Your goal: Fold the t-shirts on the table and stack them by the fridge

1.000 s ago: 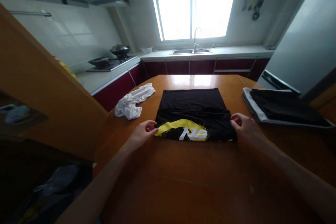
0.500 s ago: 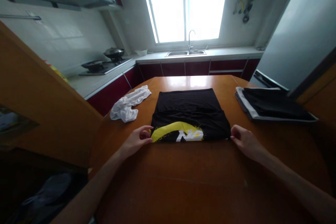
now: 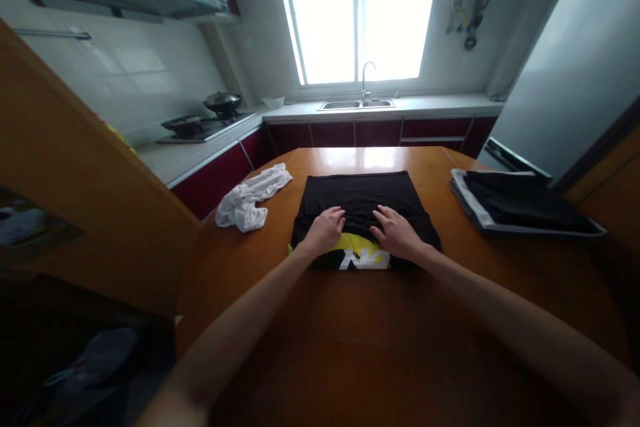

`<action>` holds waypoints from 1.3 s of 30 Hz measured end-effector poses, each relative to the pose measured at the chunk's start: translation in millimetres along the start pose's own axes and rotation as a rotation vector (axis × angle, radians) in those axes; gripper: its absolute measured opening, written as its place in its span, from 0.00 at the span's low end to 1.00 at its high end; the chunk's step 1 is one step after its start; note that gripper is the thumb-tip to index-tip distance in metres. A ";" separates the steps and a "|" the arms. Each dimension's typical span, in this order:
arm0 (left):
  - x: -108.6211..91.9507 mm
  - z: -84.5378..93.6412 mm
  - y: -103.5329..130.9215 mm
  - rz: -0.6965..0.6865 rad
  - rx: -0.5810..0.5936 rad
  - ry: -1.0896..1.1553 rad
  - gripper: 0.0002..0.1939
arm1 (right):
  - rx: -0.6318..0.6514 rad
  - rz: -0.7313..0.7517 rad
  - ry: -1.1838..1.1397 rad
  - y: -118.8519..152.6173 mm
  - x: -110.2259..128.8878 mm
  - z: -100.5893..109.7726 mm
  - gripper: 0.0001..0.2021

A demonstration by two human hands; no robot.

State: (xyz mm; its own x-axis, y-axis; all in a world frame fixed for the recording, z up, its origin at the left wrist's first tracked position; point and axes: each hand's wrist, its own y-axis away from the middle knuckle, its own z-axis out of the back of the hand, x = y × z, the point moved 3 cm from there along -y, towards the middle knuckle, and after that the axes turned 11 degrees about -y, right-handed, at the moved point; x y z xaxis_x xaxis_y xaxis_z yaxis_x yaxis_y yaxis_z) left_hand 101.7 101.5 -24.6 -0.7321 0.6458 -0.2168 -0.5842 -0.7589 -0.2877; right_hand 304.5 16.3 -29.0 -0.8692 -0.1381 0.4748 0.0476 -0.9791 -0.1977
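A black shirt [image 3: 363, 188] with a yellow and white print lies folded over on the wooden table. On its left half rests my left hand [image 3: 325, 230], palm down, fingers pointing forward and holding nothing. My right hand [image 3: 399, 232] lies on the shirt's right half with its fingers spread and nothing in them. The yellow band shows between the two hands, and the white letters lie nearer to me along the front fold.
The wooden table [image 3: 350, 333] has a crumpled white cloth [image 3: 245, 203] at left and a stack of folded dark and white clothes [image 3: 520, 200] at right. Beyond are a counter with a sink [image 3: 340, 105], a stove with pans [image 3: 223, 102], and a fridge [image 3: 550, 80].
Both hands have let go of the shirt's front corners and moved inward and forward onto its middle. The view has shifted slightly.
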 end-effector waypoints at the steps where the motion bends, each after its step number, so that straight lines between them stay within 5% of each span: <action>1: -9.4 -13.2 -2.4 -0.003 0.031 -0.066 0.22 | 0.043 -0.013 0.023 -6.0 1.1 -11.0 0.31; 5: -23.8 -44.2 4.1 -0.026 0.098 -0.218 0.30 | 0.104 -0.042 0.060 -11.1 -8.3 -35.7 0.40; 10: -22.2 -42.8 8.8 -0.013 0.141 -0.310 0.34 | 0.113 -0.073 0.097 -9.6 -15.3 -38.6 0.42; 24: -28.4 -31.6 5.2 0.061 0.213 -0.282 0.35 | 0.044 -0.372 0.183 -8.8 -95.8 11.2 0.44; 31: -9.1 -9.1 10.8 0.123 0.059 -0.366 0.29 | -0.229 -0.112 0.246 -2.8 -51.9 11.8 0.36; 34: 6.6 -13.3 15.5 0.196 0.144 -0.385 0.33 | -0.072 0.008 0.171 -4.3 -35.5 -3.9 0.35; 39: 12.3 -18.9 15.6 0.219 0.207 -0.373 0.35 | 0.140 -0.050 0.113 -9.1 -37.9 -19.9 0.38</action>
State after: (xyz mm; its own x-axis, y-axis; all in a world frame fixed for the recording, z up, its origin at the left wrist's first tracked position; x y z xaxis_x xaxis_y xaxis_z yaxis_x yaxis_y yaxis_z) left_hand 90.2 99.1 -49.4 -0.8996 0.4229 0.1092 -0.4315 -0.8992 -0.0725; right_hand 327.2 33.5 -62.2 -0.9217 -0.0790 0.3797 0.0642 -0.9966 -0.0514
